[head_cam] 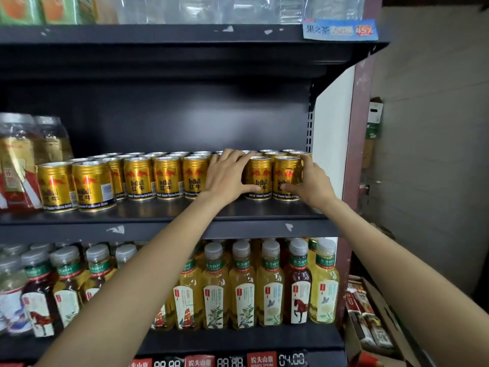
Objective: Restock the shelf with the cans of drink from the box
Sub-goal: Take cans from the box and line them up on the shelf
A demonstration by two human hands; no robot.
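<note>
Gold Red Bull cans stand in rows on the dark middle shelf. My left hand reaches from the left onto a front-row can: its fingers lie over the can's top and its thumb crosses the can's base. Whatever stands behind that palm is hidden. My right hand wraps the rightmost front can from the right, thumb across the label. These two cans stand side by side between my hands, upright on the shelf.
Jars stand at the left end of the middle shelf. Tea bottles fill the shelf below. A white side panel closes the shelf on the right. An open cardboard box with red packs sits at the lower right.
</note>
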